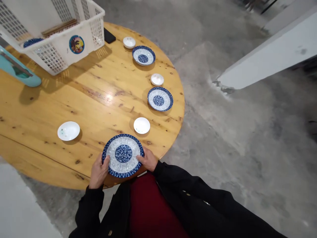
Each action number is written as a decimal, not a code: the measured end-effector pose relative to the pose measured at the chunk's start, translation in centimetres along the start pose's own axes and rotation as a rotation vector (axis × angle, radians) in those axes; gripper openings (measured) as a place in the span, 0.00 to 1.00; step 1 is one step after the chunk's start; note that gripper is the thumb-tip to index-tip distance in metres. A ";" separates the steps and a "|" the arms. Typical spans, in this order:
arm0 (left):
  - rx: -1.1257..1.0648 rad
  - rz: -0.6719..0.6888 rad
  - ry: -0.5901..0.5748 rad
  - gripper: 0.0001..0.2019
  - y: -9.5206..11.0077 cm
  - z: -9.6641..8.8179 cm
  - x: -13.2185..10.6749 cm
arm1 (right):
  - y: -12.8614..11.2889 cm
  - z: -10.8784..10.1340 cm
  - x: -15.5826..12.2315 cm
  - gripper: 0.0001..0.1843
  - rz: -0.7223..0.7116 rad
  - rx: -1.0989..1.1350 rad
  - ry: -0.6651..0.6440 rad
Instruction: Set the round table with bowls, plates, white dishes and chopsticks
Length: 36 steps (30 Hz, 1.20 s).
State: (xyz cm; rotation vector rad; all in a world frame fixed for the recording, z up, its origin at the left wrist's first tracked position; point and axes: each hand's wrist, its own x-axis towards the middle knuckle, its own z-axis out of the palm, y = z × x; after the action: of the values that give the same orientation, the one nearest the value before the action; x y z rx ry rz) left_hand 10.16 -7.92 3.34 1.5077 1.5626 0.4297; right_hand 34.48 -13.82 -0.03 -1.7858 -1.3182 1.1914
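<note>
My left hand and my right hand grip a blue-and-white patterned ceramic plate by opposite sides of its rim, thumbs on top. The plate is level, just over the near edge of a round pine table. A small white dish lies just beyond it, and another sits to the left. Two matching plates alternate with small white dishes along the table's right edge.
A white plastic lattice basket stands at the far left of the table, with a blue-rimmed plate inside. A black phone lies beside it. A teal object sits at the left edge. Concrete floor surrounds the table, and a white concrete ledge is at right.
</note>
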 end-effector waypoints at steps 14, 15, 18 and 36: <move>-0.127 0.091 0.006 0.18 14.2 19.5 -5.2 | 9.2 -19.9 -7.9 0.13 -0.019 0.085 0.249; -0.137 0.104 -0.015 0.18 15.5 21.9 -5.5 | 10.5 -22.1 -8.8 0.13 0.000 0.073 0.276; -0.134 0.142 -0.080 0.17 18.7 29.4 -6.5 | 14.7 -28.5 -12.1 0.13 0.072 0.029 0.344; 0.079 0.108 -0.159 0.11 30.6 41.2 -2.4 | 21.1 -43.9 -10.6 0.18 0.174 0.061 0.400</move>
State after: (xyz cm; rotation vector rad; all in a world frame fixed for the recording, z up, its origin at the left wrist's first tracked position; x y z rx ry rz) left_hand 60.57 -17.55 5.36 1.6509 1.3922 0.3040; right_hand 81.87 -28.99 2.87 -1.9964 -0.9027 0.8862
